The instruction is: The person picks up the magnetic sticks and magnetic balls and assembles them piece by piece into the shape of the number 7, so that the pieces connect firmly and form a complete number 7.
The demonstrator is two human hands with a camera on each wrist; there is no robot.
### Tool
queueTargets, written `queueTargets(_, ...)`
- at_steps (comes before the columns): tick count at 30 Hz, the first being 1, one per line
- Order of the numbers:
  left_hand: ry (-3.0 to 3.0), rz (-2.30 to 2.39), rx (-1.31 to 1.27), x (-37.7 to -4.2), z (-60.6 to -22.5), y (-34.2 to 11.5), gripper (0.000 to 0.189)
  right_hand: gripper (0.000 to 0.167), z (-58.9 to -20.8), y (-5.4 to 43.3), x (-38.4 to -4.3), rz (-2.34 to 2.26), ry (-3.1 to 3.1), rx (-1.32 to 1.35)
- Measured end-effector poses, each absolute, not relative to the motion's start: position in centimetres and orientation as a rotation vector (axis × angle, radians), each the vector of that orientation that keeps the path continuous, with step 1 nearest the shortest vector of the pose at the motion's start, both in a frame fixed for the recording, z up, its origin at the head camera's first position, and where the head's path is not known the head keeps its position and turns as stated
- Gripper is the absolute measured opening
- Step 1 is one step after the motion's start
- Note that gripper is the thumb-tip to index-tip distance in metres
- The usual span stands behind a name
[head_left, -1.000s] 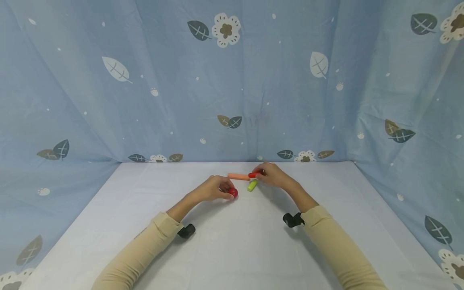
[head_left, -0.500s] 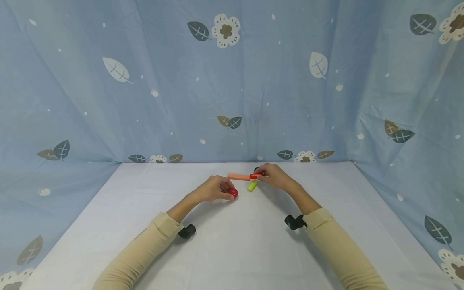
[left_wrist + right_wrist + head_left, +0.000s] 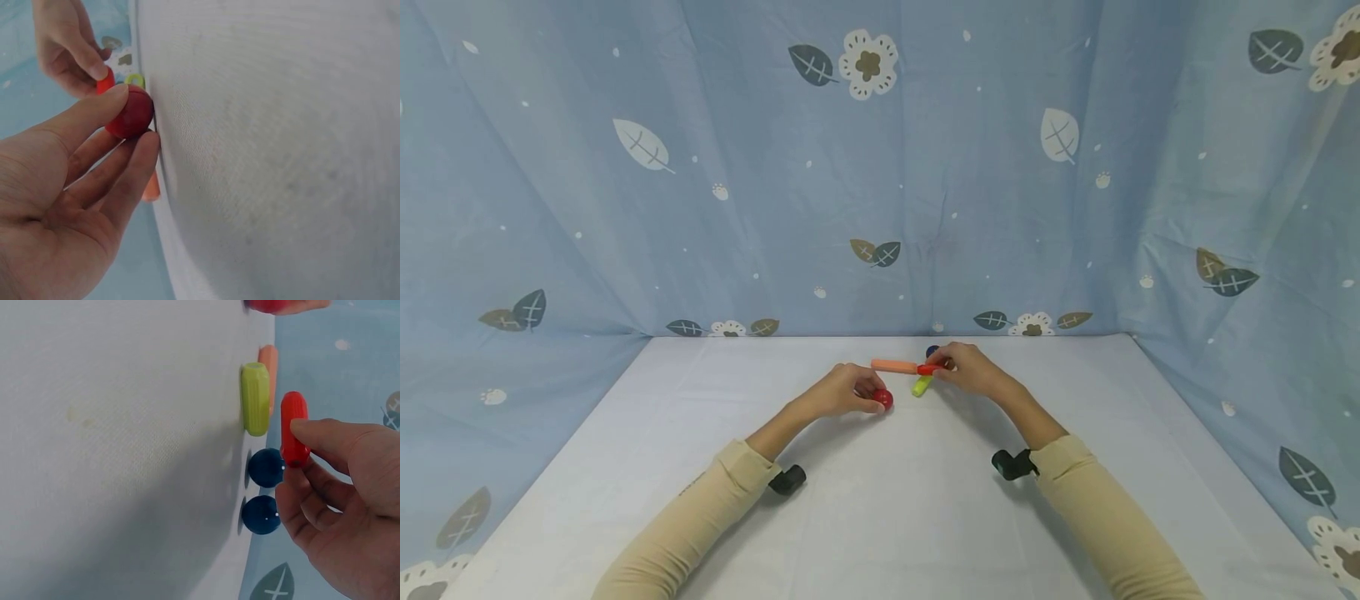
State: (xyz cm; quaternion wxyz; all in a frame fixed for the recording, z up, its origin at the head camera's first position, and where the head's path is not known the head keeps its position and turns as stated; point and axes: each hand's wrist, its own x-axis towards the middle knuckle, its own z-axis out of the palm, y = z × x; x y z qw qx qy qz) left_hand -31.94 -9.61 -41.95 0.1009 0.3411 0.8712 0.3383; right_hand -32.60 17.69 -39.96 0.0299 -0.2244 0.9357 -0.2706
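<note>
My left hand [image 3: 838,390] pinches a shiny red ball [image 3: 132,114] between thumb and fingers, at the table surface or just over it. To its right, my right hand [image 3: 972,369] holds a short red ridged rod [image 3: 294,428] between thumb and fingertips, apart from the table in the right wrist view. Close by lies a yellow-green ridged piece [image 3: 255,400], whose end shows a hole in the left wrist view. An orange stick [image 3: 893,366] lies behind it. Two dark blue balls, one nearer the rod [image 3: 265,467] and another beside it [image 3: 260,515], sit near the right fingers.
A white cloth covers the table [image 3: 880,517]. Its back edge meets a blue curtain [image 3: 880,167] printed with leaves and flowers, which also hangs at both sides. Black wrist-worn cameras stick out below the left cuff [image 3: 787,480] and the right cuff [image 3: 1012,464].
My right hand has shifted slightly right and nearer with the red rod. A blue ball now shows behind its fingers. My left hand stays on the red ball.
</note>
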Motion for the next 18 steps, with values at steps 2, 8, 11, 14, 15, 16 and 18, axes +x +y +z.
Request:
queueTargets(2, 2.572, 1.0, 1.008, -31.89, -41.89, -9.58, 0.025, 0.024, -39.96, 17.73, -32.55, -0.826, 2.885, -0.685)
queueTargets(8, 2.583, 0.986, 0.983, -31.85, -41.83, -9.51, 0.025, 0.025, -39.79, 17.72, -32.35, -0.835, 2.892, -0.678)
queueTargets(11, 2.591, 0.979, 0.968, -31.81, -41.79, -9.49, 0.026, 0.025, -39.74, 17.72, -32.2, -0.847, 2.894, -0.679)
queueTargets(14, 2.601, 0.967, 0.957, -31.74, -41.76, -9.44, 0.026, 0.024, -39.72, 17.79, -31.96, -0.829, 2.905, -0.692)
queueTargets(15, 2.604, 0.962, 0.954, -31.72, -41.76, -9.42, 0.026, 0.024, -39.71, 17.81, -31.87, -0.824, 2.907, -0.691)
queueTargets(16, 2.607, 0.96, 0.95, -31.7, -41.76, -9.39, 0.026, 0.024, -39.72, 17.81, -31.8, -0.817, 2.911, -0.687)
queueTargets(18, 2.612, 0.956, 0.944, -31.7, -41.79, -9.33, 0.026, 0.024, -39.71, 17.83, -31.67, -0.804, 2.916, -0.682)
